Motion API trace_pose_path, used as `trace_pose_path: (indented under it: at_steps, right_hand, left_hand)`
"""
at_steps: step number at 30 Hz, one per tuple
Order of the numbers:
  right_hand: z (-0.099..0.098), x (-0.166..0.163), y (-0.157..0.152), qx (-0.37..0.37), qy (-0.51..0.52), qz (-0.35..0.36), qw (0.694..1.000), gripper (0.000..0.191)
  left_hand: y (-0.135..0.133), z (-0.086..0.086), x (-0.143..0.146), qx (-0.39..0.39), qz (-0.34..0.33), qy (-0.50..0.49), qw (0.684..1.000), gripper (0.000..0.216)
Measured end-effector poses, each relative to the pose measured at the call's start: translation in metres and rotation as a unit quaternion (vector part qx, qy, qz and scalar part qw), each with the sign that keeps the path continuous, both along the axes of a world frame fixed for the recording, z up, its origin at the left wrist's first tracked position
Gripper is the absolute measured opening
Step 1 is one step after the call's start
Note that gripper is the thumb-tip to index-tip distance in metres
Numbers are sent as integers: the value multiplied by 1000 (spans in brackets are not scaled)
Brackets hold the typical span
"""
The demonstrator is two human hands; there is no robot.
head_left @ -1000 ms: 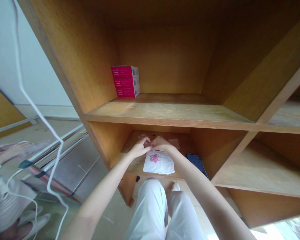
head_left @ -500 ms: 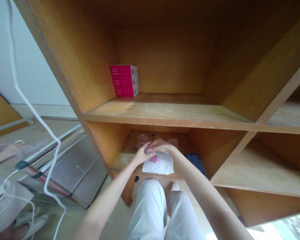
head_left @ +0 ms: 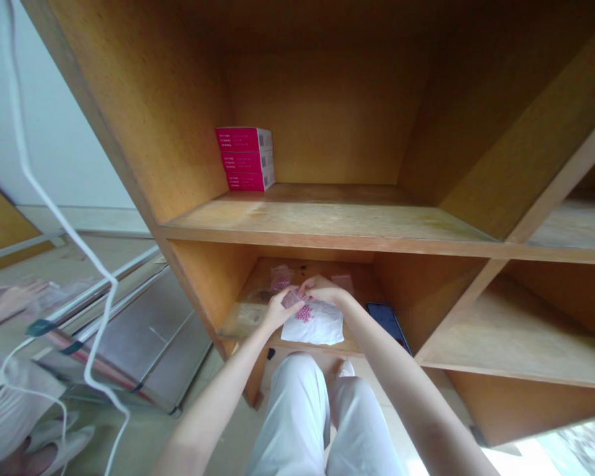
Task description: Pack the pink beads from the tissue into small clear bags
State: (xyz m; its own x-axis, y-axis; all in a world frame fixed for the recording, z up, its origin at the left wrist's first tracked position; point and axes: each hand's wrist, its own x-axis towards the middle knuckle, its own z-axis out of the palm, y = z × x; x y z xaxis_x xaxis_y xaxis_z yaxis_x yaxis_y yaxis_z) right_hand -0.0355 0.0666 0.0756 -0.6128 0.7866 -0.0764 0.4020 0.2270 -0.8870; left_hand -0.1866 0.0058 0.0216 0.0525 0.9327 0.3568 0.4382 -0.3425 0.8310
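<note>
On the lower shelf, a heap of small pink beads (head_left: 304, 313) lies on a white sheet (head_left: 324, 328), paper or cloth. My left hand (head_left: 278, 311) is closed on a small clear plastic bag (head_left: 291, 299), held just behind the beads. From the right, my right hand (head_left: 321, 289) reaches to the bag's edge with its fingers pinched together; what lies between them is too small to see. Behind my left hand sits another clear bag with pink beads in it (head_left: 281, 277). A flat clear bag (head_left: 343, 283) lies beyond my right hand.
A dark phone (head_left: 387, 324) lies on the shelf's right side. Pink boxes (head_left: 245, 160) are stacked on the upper shelf (head_left: 327, 215). At left, a white cable (head_left: 94, 254) hangs down before a metal-edged case (head_left: 139, 337) and another person's hand (head_left: 14, 301).
My hands have come slightly apart, and more of the clear bag shows in my left hand. My right fingers stay at its edge. The whole view has shifted slightly.
</note>
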Motion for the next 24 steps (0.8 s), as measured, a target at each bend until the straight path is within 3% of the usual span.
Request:
trace_pose_path:
  at_steps: [4, 9, 16, 24]
  right_hand:
    - [-17, 5, 5, -39, 129, -102, 986, 18]
    - [-55, 3, 8, -10, 288, -277, 917, 19]
    - [-104, -11, -1, -60, 427, -331, 839, 23]
    - [-119, -21, 0, -82, 516, -301, 798, 24]
  left_hand:
    - [0, -3, -7, -23, -6, 17, 1000, 44]
    - [4, -13, -14, -41, -14, 105, 994, 49]
    - [11, -17, -19, -35, -33, 166, 985, 49]
    - [12, -9, -15, -65, -62, 216, 972, 51]
